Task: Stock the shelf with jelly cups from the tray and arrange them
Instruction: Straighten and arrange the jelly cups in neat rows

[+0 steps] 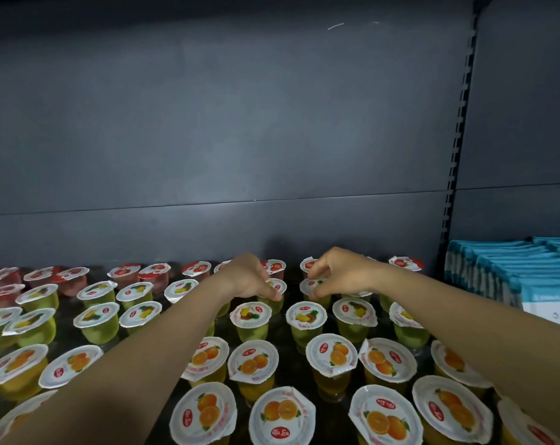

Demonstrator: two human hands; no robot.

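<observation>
Rows of jelly cups fill the dark shelf (pixel 281 377): orange ones in front (pixel 253 364), green pineapple ones in the middle (pixel 306 317), red ones at the back (pixel 155 272). My left hand (pixel 248 277) reaches deep and grips a green jelly cup (pixel 277 289) from above. My right hand (pixel 339 273) pinches the lid rim of the neighbouring green jelly cup (pixel 314 289). Both cups stand in the second green row, partly hidden by my fingers. No tray is in view.
The grey back panel (pixel 227 139) rises behind the cups. A slotted upright (pixel 458 146) divides the bays at the right. Blue and white packets (pixel 509 271) stand stacked on the right side of the shelf.
</observation>
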